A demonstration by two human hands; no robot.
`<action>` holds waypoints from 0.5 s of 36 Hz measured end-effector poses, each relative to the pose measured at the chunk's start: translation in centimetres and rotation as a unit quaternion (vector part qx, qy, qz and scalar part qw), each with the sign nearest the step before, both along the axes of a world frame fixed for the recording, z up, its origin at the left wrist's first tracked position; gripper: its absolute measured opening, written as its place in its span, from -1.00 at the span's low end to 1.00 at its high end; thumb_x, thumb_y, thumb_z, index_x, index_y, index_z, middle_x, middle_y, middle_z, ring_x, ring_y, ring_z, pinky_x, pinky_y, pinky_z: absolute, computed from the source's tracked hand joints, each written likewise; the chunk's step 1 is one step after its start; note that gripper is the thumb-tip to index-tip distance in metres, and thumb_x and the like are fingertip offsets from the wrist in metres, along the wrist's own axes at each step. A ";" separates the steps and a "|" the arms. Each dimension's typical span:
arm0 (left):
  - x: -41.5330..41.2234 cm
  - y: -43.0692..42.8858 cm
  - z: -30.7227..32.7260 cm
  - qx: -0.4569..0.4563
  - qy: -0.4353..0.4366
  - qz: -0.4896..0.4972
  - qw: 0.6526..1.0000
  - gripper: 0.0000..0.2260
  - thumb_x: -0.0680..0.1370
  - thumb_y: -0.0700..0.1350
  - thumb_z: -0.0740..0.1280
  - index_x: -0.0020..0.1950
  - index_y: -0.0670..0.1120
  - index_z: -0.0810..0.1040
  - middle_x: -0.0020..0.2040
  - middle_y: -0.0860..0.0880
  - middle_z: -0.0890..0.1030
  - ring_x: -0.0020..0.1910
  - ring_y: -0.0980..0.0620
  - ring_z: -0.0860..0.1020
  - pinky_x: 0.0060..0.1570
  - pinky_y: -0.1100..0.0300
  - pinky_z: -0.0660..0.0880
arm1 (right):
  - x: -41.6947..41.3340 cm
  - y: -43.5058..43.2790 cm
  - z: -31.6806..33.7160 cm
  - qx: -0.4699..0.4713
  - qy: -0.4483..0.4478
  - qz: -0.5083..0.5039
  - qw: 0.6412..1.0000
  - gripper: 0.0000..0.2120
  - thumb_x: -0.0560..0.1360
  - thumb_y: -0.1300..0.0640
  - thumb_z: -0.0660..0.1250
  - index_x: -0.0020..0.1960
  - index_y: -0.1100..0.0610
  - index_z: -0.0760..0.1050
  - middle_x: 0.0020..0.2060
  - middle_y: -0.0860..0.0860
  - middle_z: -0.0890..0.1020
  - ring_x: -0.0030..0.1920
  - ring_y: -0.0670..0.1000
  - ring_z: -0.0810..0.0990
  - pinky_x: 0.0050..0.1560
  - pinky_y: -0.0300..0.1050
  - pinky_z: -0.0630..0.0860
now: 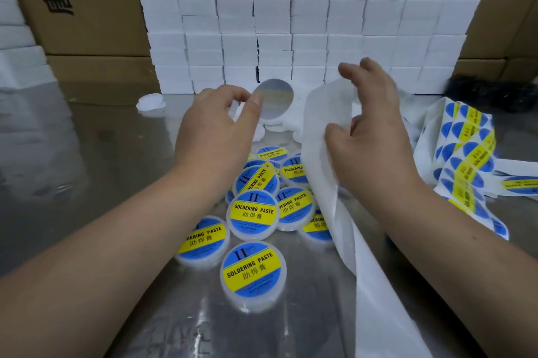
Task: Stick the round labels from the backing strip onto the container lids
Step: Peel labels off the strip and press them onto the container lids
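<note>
One label point(275, 97), peeled, pinched in left hand point(215, 136), frame centre; bare lid point(274, 125) just beneath, nearer left. Right hand point(375, 136) grips strip point(323, 107).

Left hand point(215, 130) pinching round label point(276, 98) (thumb and forefinger), right hand point(375, 130) gripping backing strip point(324, 108), forearms extended forward

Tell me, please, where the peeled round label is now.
Head view, centre: the round label is pinched by the left hand, before the white box stack, left of the backing strip held by the right hand.
</note>
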State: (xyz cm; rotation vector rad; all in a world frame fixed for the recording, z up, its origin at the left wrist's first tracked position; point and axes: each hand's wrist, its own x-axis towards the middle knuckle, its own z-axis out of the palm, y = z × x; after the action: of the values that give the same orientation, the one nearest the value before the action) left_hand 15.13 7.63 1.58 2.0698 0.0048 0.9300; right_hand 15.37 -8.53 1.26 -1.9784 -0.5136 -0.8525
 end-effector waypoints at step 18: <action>-0.5 -0.2 -0.2 0.104 -0.061 0.014 0.993 -0.70 0.43 0.17 0.37 0.08 0.05 0.55 0.00 0.16 0.39 -0.03 0.25 0.34 -0.12 0.28 0.24 | -0.2 0.2 0.6 0.129 0.167 0.078 0.974 -0.60 0.44 -0.20 0.15 -0.37 0.00 0.58 -0.46 -0.15 0.61 -0.39 -0.25 0.51 -0.36 -0.40 0.35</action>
State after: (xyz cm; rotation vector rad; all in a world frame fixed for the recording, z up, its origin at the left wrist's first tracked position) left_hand 14.59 7.44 1.41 2.2037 -0.1331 1.1143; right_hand 15.13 -8.37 1.89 -1.7676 -0.3376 -0.4499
